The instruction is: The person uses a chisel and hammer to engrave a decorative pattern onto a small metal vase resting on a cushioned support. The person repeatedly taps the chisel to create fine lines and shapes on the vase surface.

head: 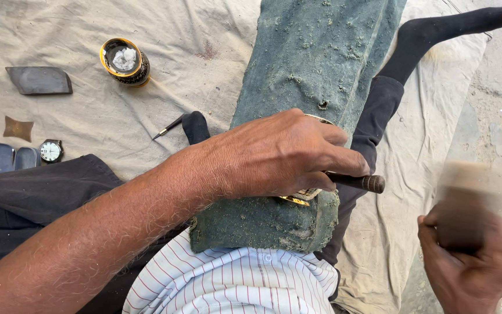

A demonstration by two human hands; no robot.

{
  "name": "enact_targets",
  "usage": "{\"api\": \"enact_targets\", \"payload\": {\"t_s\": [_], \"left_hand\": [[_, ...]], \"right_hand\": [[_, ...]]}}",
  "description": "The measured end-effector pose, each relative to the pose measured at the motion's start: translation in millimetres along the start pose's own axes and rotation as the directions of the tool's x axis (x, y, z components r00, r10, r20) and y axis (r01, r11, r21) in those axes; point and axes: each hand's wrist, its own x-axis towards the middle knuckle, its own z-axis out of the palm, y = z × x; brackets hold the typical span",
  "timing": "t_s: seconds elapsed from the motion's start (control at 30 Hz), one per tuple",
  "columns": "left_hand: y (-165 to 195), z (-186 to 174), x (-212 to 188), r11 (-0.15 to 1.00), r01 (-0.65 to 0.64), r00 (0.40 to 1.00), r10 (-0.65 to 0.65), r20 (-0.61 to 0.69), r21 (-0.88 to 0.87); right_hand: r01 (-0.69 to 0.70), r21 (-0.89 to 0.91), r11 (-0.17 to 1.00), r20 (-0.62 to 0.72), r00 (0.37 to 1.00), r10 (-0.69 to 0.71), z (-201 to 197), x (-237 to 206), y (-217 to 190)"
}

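The person sits on a pale cloth (164, 35) with a dusty green pad (315, 64) laid along the lap. The left hand (280, 154) is clenched around a dark wooden-handled tool (362, 182), its butt end poking out past the knuckles, and presses down on a small gold-rimmed piece (295, 200) lying on the near end of the pad. Only a sliver of that piece shows: a bright yellow edge and a bit of patterned surface under the palm; its full shape is hidden.

The right hand (469, 264) is closed around a wooden mallet (463, 200), blurred with motion, held well apart from the tool's end.

The risk I see is in the strike: the thumb and forefinger sit close to the tool's butt, so a blow landing off-centre could catch them. A glancing hit might also skid the tool point across the gold-rimmed piece and mar it, since the soft pad gives underfoot and the piece is held only by hand pressure.

Off to the side lie a round gold-rimmed pot (125, 61) with white stuff in it, a wristwatch (50, 150), a dark flat stone (39, 80) and a slim pointed tool (168, 126).
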Motion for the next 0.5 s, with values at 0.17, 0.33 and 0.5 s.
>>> {"api": "enact_targets", "payload": {"t_s": [0.17, 0.33, 0.5], "left_hand": [[-3, -1, -7, 0.999, -0.034, 0.999, 0.033, -0.035, -0.034], [-2, -3, -8, 0.997, -0.073, 0.997, 0.072, -0.023, -0.034], [-2, -2, -2, 0.999, -0.010, 1.000, 0.009, -0.022, -0.032]], "right_hand": [[0.081, -0.127, 0.989, 0.034, 0.996, -0.077, -6, -14, 26], [0.067, -0.161, 0.985, 0.040, 0.997, -0.061, -6, -22, 34], [-0.342, 0.167, 0.925, 0.186, 0.932, 0.312, -29, 3, 29]]}}
